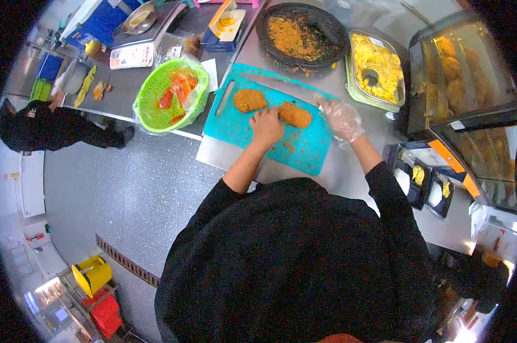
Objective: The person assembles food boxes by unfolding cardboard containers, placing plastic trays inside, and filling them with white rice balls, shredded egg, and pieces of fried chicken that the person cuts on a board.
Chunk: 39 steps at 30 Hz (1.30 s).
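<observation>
On a turquoise cutting board (304, 151) lie two golden-brown breaded cutlets: a left cutlet (250, 100) and a right cutlet (294, 115). Between them is my left hand (267, 127), bare, its bent fingers pressed against the near end of the right cutlet. My right hand (343, 119), in a clear plastic glove, is closed at the board's right edge. From it a long knife (281, 87) stretches leftward along the far side of the board, its blade lying low. The handle is mostly hidden by the glove. Crumbs are scattered below the right cutlet.
Beyond the board stands a black pan of crumbs (304, 40). A tub of yellow pieces (375, 71) is at right, near a glass-fronted cabinet (464, 74) and black trays (438, 194). A green basket (150, 97) sits at left. Another person (47, 126) is farther left.
</observation>
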Tool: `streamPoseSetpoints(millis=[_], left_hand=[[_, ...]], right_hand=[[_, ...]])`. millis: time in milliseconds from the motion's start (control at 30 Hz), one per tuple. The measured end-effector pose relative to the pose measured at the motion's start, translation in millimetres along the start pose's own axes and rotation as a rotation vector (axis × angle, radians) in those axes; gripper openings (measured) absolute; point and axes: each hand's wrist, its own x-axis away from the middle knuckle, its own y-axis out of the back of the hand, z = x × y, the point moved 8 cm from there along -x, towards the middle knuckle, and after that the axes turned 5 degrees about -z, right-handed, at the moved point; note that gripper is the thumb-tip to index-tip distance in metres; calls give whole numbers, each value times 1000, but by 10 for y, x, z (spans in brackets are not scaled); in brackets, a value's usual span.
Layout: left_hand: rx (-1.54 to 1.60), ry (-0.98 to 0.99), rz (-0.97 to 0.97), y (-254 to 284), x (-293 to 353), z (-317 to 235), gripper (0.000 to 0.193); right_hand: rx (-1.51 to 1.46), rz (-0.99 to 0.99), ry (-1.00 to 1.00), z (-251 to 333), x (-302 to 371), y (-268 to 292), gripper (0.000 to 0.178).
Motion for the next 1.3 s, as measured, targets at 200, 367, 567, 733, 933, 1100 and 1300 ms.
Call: streamPoseSetpoints(millis=[200, 367, 567, 733, 933, 1100, 1300], left_hand=[[129, 29, 168, -81, 393, -76, 34], [128, 26, 319, -62, 500, -123, 35], [155, -106, -190, 442, -28, -189, 32], [615, -379, -360, 547, -489, -592, 24], [368, -323, -88, 87, -768, -852, 24], [143, -273, -19, -87, -788, -786, 32], [117, -261, -42, -190, -772, -690, 35]], right_hand=[[-324, -38, -311, -106, 519, 112, 31], [-580, 18, -605, 54, 1024, 138, 35], [-583, 144, -623, 275, 1071, 88, 35], [-533, 183, -571, 385, 977, 80, 32], [-517, 219, -536, 375, 960, -83, 28], [-478, 296, -471, 422, 845, -131, 24], [-430, 194, -378, 438, 899, -415, 23]])
